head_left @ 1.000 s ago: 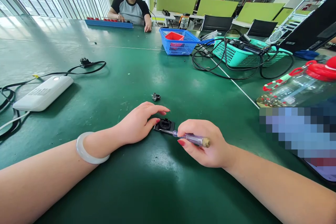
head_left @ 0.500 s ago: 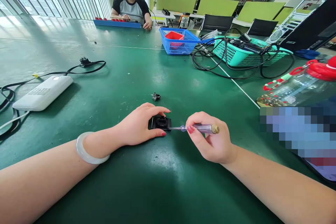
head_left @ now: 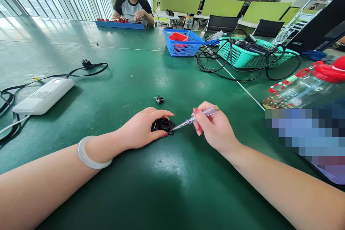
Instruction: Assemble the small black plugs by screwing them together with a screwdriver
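My left hand point(head_left: 142, 127), a pale bangle on its wrist, grips a small black plastic part point(head_left: 165, 125) against the green table point(head_left: 167, 190). The part has a raised rectangular frame on top, and my fingers hide its left end. In my right hand point(head_left: 217, 127) is a screwdriver point(head_left: 201, 115) with a clear purplish handle, held between thumb and fingers. Its shaft slopes down to the left, and the tip meets the near right edge of the black part. Just beyond my left hand lies a small dark metallic piece point(head_left: 159, 99).
A white power bank point(head_left: 44, 95) with cables lies at left. Further back stand a blue basket point(head_left: 183, 47) and a green basket point(head_left: 234, 55) under tangled black cables. A red-lidded bottle point(head_left: 309, 88) is at right. Across the table, a person point(head_left: 133, 9) sits behind a blue tray point(head_left: 120, 25).
The screwdriver has gone from nearly level to tilted, its handle raised and its tip at the part's near corner. The black part has turned slightly. The person opposite has moved a hand to the tray.
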Demonstrator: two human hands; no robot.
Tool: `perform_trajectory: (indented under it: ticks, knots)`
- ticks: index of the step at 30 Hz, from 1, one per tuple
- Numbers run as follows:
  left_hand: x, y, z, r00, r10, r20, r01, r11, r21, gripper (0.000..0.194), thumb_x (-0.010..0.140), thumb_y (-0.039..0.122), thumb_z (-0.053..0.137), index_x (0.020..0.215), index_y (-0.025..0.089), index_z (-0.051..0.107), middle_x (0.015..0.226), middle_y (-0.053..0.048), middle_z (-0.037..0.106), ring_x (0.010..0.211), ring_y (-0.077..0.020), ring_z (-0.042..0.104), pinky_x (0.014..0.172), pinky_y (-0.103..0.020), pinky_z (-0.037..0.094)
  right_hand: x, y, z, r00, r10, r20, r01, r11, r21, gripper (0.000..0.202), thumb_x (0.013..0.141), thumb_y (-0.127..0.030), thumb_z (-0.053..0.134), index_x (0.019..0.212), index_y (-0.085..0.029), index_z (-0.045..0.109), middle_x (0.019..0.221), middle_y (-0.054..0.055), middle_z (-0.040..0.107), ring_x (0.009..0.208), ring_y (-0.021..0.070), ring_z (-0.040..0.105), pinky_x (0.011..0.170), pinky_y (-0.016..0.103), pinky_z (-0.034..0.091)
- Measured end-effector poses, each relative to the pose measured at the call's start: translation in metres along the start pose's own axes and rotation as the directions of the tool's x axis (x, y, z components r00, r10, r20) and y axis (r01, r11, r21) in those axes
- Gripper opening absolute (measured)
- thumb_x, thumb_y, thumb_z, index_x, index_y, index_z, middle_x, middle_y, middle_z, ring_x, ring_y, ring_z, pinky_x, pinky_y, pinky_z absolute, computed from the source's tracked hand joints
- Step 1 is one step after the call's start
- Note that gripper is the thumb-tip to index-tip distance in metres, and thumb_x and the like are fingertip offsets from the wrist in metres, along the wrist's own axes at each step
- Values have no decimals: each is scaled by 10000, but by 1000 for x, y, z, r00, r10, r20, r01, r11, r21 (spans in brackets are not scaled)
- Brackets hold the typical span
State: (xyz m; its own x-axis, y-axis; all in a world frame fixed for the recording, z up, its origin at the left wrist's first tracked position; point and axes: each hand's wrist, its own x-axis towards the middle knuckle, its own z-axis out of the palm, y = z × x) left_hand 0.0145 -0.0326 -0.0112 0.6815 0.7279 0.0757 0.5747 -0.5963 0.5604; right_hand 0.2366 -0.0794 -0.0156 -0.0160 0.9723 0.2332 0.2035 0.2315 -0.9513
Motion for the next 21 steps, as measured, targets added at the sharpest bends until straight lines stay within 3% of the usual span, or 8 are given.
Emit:
perform_trajectory:
  ticks: [3,8,12,15,21]
  knots:
    - [0,1,0,1000,-19,4,19,1000,-3,480,805,358,651,1268,330,529,1121,-16,658,1050,-221,579,934,-383,485,2,0,0,997,18,-73,-13,998,67,353,875,-478,575,681,-210,452,472,-68,447,407,84,420,402,216,361]
    - [0,1,0,1000,-27,9,27,1000,-7,489,804,362,653,1275,330,524,1122,-27,650,1037,-224,583,924,-392,490,-3,-1,-1,973,-165,-164,160,986,-40,280,912,-429,538,740,-209,509,531,-51,475,461,97,452,444,232,367]
    - [0,-1,0,1000,-3,2,3,1000,-7,483,807,355,650,1272,321,524,1123,-29,655,1027,-223,586,921,-394,489,-6,0,-2,984,-176,16,177,973,-151,235,944,-379,481,785,-209,511,590,-38,512,488,100,477,461,234,369]
    - [1,-1,1,1000,13,4,-13,1000,-10,473,813,363,646,1267,315,522,1137,-16,662,1041,-223,581,929,-388,484,-8,-3,-2,965,-227,132,255,928,-272,175,938,-314,483,802,-209,513,611,-36,532,502,95,476,481,229,381]
    - [0,-1,1,1000,19,-5,-19,1000,-13,470,810,354,651,1262,325,524,1129,0,668,1048,-217,580,933,-376,483,-12,-11,-1,923,-352,157,385,836,-390,101,912,-241,505,814,-221,516,583,-56,526,464,79,442,465,219,368]
